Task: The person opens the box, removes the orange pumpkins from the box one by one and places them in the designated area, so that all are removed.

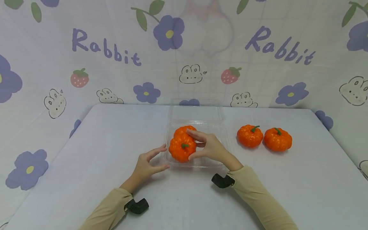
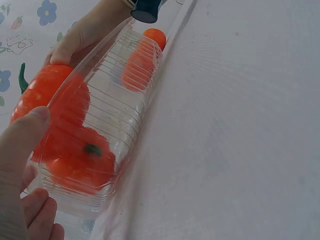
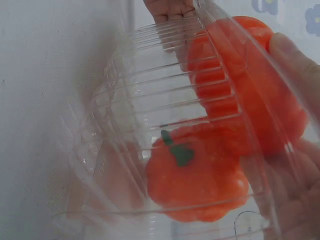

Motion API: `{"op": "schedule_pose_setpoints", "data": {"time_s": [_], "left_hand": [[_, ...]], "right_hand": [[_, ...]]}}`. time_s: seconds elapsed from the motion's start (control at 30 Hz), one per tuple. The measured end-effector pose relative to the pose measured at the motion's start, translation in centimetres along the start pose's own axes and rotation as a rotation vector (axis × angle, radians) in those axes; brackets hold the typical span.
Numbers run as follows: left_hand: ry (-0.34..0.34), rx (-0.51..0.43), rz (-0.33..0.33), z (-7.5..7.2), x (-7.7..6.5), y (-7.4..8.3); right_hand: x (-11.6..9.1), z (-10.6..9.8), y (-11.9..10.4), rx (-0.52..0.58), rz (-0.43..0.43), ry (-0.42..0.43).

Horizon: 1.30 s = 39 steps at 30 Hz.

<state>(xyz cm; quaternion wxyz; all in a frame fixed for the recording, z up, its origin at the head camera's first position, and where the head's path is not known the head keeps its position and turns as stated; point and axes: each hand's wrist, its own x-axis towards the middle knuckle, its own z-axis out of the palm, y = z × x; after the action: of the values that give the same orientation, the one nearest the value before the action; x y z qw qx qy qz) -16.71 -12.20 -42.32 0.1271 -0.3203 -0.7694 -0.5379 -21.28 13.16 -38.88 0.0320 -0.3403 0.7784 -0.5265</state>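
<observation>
A small orange toy pumpkin (image 1: pixel 179 150) with a green stem is held by my right hand (image 1: pixel 211 147), thumb at its near side and fingers at its far side. It is tilted over the left part of a clear plastic box (image 1: pixel 208 165). A second pumpkin (image 3: pixel 195 175) lies inside the box, partly hidden behind the first in the head view. My left hand (image 1: pixel 146 164) is at the box's front left corner, thumb and index finger spread apart. In the left wrist view its thumb (image 2: pixel 30 130) overlaps the box's rim.
The box's clear hinged lid (image 1: pixel 195 113) stands raised at the back. Two more orange pumpkins, one (image 1: pixel 249 136) beside the other (image 1: pixel 278 140), sit on the white table (image 1: pixel 304 185) right of the box. A printed cloth (image 1: pixel 201 48) hangs behind the table.
</observation>
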Motion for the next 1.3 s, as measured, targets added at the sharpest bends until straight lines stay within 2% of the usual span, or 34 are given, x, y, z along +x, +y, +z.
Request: {"op": "schedule_pose_setpoints", "data": {"time_s": [0.13, 0.27, 0.53, 0.8, 1.17, 1.3], "left_hand": [[0.001, -0.005, 0.000, 0.0, 0.0, 0.0], [0.003, -0.005, 0.011, 0.0, 0.0, 0.0], [0.007, 0.000, 0.036, 0.0, 0.0, -0.2], [0.008, -0.003, 0.038, 0.0, 0.0, -0.2], [0.015, -0.006, 0.037, -0.1, 0.0, -0.2], [0.014, -0.006, 0.033, 0.0, 0.0, -0.2]], "right_hand": [[-0.1, 0.0, -1.2, -0.009, 0.038, 0.020], [-0.2, -0.1, -2.3, -0.007, 0.034, 0.035], [-0.1, -0.2, -0.1, 0.097, 0.060, 0.051], [-0.2, -0.3, -0.5, 0.148, 0.107, 0.064], [-0.2, -0.4, -0.9, 0.148, 0.070, 0.069], [-0.3, -0.7, -1.0, 0.158, 0.120, 0.088]]}}
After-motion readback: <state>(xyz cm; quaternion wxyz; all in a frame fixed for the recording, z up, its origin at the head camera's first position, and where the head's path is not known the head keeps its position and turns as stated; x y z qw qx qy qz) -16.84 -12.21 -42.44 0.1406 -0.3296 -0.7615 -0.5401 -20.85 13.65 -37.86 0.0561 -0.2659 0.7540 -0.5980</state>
